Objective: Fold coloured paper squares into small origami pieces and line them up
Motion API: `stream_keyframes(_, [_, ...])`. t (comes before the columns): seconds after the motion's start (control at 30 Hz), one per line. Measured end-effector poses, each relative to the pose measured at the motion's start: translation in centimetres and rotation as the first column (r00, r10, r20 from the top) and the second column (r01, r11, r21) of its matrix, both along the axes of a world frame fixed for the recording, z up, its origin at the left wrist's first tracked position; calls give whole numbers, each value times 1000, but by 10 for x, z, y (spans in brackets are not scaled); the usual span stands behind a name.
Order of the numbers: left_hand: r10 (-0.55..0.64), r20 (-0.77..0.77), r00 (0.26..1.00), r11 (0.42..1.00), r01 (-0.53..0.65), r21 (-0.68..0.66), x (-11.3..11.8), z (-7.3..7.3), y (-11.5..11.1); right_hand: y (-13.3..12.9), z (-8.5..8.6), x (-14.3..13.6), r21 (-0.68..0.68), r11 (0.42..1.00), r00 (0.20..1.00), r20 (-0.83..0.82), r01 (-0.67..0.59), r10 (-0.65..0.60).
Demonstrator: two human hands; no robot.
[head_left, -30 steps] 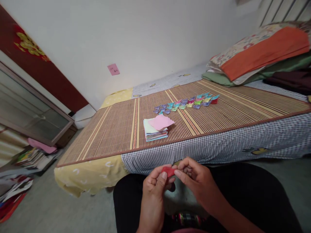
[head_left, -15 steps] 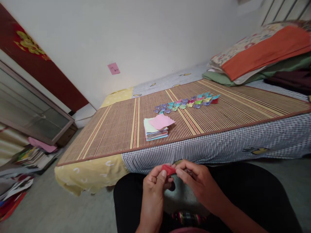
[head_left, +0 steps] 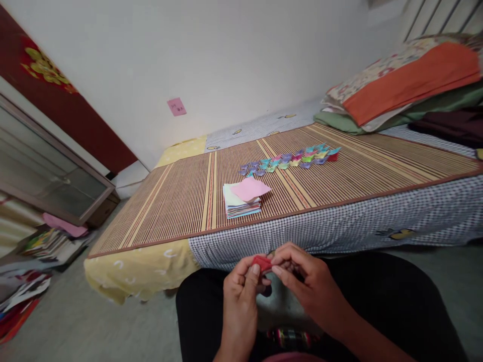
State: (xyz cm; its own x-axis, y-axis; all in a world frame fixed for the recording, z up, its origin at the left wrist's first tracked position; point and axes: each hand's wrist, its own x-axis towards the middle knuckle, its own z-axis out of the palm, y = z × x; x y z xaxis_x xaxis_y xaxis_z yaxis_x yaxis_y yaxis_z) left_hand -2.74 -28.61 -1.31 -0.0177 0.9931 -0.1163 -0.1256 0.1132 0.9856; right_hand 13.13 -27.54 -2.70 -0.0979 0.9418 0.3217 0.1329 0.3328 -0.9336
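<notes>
A small folded red paper (head_left: 261, 263) is held above my lap, in front of the bed's edge. My left hand (head_left: 241, 291) pinches it between thumb and forefinger from the left. On its right edge, the thumb and fingers of my right hand (head_left: 302, 274) are closed. Beyond the hands, a stack of square coloured paper (head_left: 243, 208) lies on the striped mat, with a pink sheet (head_left: 252, 189) askew on top. Behind that stand rows of small folded paper boats (head_left: 287, 163) in purple, blue, green, yellow and red.
The striped mat (head_left: 169, 201) covers the bed up to its brown border. Folded bedding with an orange panel (head_left: 415, 83) is piled at the right. A glass-fronted cabinet (head_left: 45, 156) stands at the left, with books (head_left: 49, 244) below it. A pink note (head_left: 176, 106) is on the wall.
The red paper has turned slightly and shows a flatter, wider face. My right fingers have shifted a little up and left along its right side; both hands keep hold.
</notes>
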Motion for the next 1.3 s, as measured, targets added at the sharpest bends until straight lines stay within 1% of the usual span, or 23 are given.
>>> stream_keyframes(0.07, [3, -8, 1000, 1000, -3, 13, 2, 1, 0, 1, 1, -1, 15, 1000, 1000, 7, 8, -8])
stream_keyframes(0.13, [8, -43, 999, 999, -6, 54, 4, 2, -1, 1, 1, -3, 15, 1000, 1000, -3, 23, -23])
stream_keyframes(0.23, [38, -183, 982, 991, -14, 130, 5, -2, -4, 0, 1, -8, 23, 998, 999, 1, 54, -54])
stream_keyframes(0.33, [41, -317, 948, 984, 17, 178, 5, -7, -7, -2, 2, -11, 45, 995, 996, 17, 84, -85])
stream_keyframes(0.4, [30, -348, 937, 978, 44, 202, 4, -8, -7, -2, 2, -12, 49, 994, 995, 18, 98, -99])
stream_keyframes(0.47, [29, -357, 934, 972, 56, 227, 4, -7, -7, -1, 3, -10, 0, 995, 995, 11, 100, -100])
stream_keyframes(0.53, [36, -372, 927, 966, 63, 251, 5, -5, -7, 0, 5, -7, -90, 994, 998, -2, 65, -66])
stream_keyframes(0.6, [37, -390, 920, 961, 75, 268, 5, -4, -6, 1, 6, -3, -157, 988, 1000, -29, -8, 3])
stream_keyframes(0.7, [14, -410, 912, 957, 107, 269, 4, -5, -6, 3, 6, 0, -187, 977, 993, -72, -101, 88])
stream_keyframes(0.87, [45, -473, 880, 949, 109, 294, 1, -9, -8, 3, 5, -1, -293, 943, 983, -135, -156, 121])
stream_keyframes(0.93, [45, -471, 881, 947, 113, 301, 0, -9, -9, 2, 6, -2, -289, 947, 986, -125, -141, 109])
stream_keyframes(1.0, [22, -441, 897, 948, 122, 294, 1, -7, -8, 2, 9, -1, -245, 963, 992, -82, -111, 93])
stream_keyframes(1.07, [-22, -389, 921, 954, 136, 268, 2, -4, -8, 1, 13, 1, -188, 977, 995, -44, -100, 94])
stream_keyframes(1.17, [-71, -278, 958, 971, 130, 200, 5, -1, -7, 0, 16, 6, -132, 986, 994, -43, -105, 101])
stream_keyframes(1.3, [-91, -171, 981, 979, 119, 164, 9, 1, -6, -2, 12, 7, -27, 999, 999, -30, -47, 46])
